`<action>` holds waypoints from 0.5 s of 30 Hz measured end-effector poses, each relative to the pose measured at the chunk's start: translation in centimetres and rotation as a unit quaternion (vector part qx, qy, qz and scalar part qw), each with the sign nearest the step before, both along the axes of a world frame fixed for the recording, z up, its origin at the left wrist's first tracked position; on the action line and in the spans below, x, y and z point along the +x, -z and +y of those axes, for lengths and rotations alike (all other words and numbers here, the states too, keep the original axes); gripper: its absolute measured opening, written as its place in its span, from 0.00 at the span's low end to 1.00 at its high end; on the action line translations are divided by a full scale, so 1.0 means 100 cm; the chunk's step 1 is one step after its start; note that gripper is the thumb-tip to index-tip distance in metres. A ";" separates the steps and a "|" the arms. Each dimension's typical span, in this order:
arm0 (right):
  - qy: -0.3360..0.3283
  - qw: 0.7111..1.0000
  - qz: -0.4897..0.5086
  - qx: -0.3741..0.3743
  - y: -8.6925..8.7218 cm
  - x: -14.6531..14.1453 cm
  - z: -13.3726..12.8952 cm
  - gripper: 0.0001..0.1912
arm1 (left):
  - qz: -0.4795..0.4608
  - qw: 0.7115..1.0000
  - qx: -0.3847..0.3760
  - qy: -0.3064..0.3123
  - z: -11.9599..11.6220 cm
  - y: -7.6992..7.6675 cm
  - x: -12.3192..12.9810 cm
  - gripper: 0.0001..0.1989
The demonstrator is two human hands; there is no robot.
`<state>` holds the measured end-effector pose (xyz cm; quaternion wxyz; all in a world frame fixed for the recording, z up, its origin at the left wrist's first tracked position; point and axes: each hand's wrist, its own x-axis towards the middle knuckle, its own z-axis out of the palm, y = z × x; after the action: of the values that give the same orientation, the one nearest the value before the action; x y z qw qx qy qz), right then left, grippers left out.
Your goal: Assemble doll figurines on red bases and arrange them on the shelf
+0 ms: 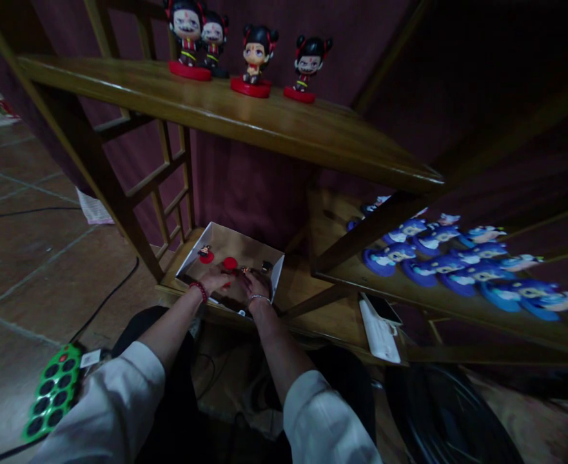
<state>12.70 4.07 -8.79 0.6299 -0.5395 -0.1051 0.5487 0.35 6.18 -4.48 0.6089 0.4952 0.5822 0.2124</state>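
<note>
A shallow white box [277, 278] sits on the lower wooden shelf [296, 290]. Both my hands reach into it. My left hand [215, 281], with a red bead bracelet at the wrist, is beside a red round base [230, 263]; its fingertips touch something red that is too small to make out. My right hand [256, 285] is at a small dark-haired figure [245, 270], its fingers bent and partly in shadow. At the box's left lies another figure [205, 251] on a red base. A small dark piece [267, 265] rests near the right wall.
Several black-haired figurines [255, 55] stand on red bases on the upper shelf [216, 106]. Rows of blue figurines [481, 270] fill the right shelf. A phone [381, 308] lies by a white item [380, 332]. A green power strip [53, 392] is on the floor.
</note>
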 end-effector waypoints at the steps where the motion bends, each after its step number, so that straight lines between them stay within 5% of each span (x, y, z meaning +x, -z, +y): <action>1: 0.007 0.999 0.033 -0.018 -0.001 0.000 0.000 0.06 | -0.007 1.000 -0.009 -0.007 0.000 -0.001 0.001 0.07; 10: 0.011 0.997 0.062 -0.036 -0.005 -0.001 -0.001 0.08 | -0.060 0.996 -0.054 -0.032 0.003 0.001 0.005 0.08; 15: -0.002 1.000 0.024 -0.014 0.001 -0.002 -0.002 0.06 | -0.182 0.967 -0.124 -0.128 0.008 0.005 0.003 0.04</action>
<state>12.50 3.84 -8.89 0.6234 -0.5347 -0.0834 0.5644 0.64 7.02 -4.95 0.7289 0.2905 0.5417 0.3015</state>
